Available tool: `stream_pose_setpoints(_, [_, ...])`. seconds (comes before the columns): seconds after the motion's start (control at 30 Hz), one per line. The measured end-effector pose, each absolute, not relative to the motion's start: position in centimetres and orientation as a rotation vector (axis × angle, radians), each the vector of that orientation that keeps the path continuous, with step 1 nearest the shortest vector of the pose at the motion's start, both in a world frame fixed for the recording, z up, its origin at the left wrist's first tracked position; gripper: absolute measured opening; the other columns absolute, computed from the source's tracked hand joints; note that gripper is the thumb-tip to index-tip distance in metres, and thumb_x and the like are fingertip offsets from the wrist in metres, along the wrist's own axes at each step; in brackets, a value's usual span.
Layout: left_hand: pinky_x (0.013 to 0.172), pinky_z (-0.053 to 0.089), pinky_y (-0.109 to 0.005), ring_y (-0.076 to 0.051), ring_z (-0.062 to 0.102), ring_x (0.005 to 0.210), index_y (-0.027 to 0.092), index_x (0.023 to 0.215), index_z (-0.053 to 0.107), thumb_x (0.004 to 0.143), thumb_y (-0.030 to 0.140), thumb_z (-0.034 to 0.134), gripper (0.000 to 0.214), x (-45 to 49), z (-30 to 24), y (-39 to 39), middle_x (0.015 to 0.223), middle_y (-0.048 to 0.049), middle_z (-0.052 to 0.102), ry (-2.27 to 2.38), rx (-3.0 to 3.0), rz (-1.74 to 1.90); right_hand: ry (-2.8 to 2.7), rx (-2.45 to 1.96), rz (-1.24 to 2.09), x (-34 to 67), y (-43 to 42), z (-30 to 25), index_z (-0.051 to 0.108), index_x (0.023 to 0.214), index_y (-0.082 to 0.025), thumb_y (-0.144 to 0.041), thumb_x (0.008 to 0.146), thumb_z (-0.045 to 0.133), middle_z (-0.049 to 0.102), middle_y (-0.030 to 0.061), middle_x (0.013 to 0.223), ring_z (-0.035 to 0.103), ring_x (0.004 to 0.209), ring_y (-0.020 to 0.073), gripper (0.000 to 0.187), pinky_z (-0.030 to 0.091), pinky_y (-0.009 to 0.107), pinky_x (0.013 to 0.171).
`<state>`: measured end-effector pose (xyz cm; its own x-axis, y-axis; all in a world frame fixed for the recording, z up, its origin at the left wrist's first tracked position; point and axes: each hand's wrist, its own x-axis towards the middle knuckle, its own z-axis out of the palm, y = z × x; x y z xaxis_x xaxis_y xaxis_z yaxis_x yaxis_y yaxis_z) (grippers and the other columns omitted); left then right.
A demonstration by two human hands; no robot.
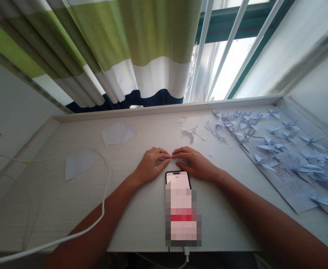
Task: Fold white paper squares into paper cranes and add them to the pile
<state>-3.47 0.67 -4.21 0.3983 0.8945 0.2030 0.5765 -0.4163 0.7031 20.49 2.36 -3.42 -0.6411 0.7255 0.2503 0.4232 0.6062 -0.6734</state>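
Note:
My left hand (pixel 155 163) and my right hand (pixel 193 163) meet near the middle of the white table, fingertips almost touching. Between them is a small folded piece of white paper (pixel 174 160), pinched from both sides. Most of it is hidden by my fingers, so its exact shape is unclear. Just below my hands lies a phone (pixel 181 200) with its screen lit and partly blurred out.
Many folded paper cranes (pixel 270 144) cover the right side, some on a printed sheet (pixel 287 190). Torn paper strips (pixel 190 133) lie beyond my hands. Plain paper sheets (pixel 118 133) rest at left. A white cable (pixel 105 194) crosses my left forearm. Curtains (pixel 158 33) hang behind.

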Motion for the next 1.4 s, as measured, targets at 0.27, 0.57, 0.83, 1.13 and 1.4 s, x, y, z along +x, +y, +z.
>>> stream_pose_setpoints(0.27, [0.095,0.054,-0.038,-0.021,0.066,0.099,0.025,0.131,0.067,0.092,0.027,0.074,0.04,-3.7,-4.2,0.3,0.111,-0.0062,0.073,1.158,2.076,0.828,-2.399,-0.921,0.592,19.9,3.0,-3.9,0.076,0.108,-0.019,-0.021,0.105,0.052,0.078,0.0109,0.111,0.07,0.104,0.0253,0.024,0.055,0.042,0.093])
stream_pose_setpoints(0.57, [0.085,0.056,-0.034,-0.02,0.068,0.091,0.023,0.103,0.076,0.101,0.029,0.059,0.019,-2.8,-4.2,0.5,0.094,-0.0062,0.075,1.257,2.028,1.057,-2.182,-1.058,0.793,19.5,2.3,-2.6,0.074,0.11,-0.02,-0.032,0.101,0.06,0.079,0.0085,0.106,0.074,0.096,0.0231,0.02,0.057,0.037,0.088])
stream_pose_setpoints(0.83, [0.079,0.058,-0.029,-0.018,0.072,0.083,0.019,0.103,0.077,0.088,0.04,0.075,0.026,-1.4,-3.5,-0.3,0.099,-0.0053,0.08,1.267,1.566,1.062,-1.86,-1.079,1.067,18.9,1.8,-2.0,0.075,0.096,-0.018,-0.029,0.096,0.064,0.08,0.0059,0.086,0.076,0.075,0.0197,0.015,0.059,0.032,0.072])
stream_pose_setpoints(1.13, [0.061,0.06,-0.027,-0.016,0.072,0.064,0.016,0.09,0.082,0.081,0.033,0.081,0.019,-1.2,-2.1,-1.0,0.076,-0.0051,0.078,1.142,1.282,1.127,-1.812,-0.852,1.098,18.7,0.9,-1.4,0.08,0.1,-0.022,-0.023,0.097,0.064,0.076,0.0036,0.086,0.076,0.072,0.0165,0.016,0.057,0.028,0.064])
stream_pose_setpoints(1.4, [0.066,0.062,-0.027,-0.016,0.073,0.069,0.018,0.094,0.083,0.087,0.025,0.078,0.011,-1.5,-1.9,-1.6,0.08,-0.0043,0.08,1.138,1.364,1.203,-1.909,-0.698,0.875,18.9,0.8,-1.2,0.081,0.102,-0.024,-0.014,0.096,0.064,0.076,0.0052,0.091,0.072,0.081,0.0167,0.021,0.056,0.03,0.072])
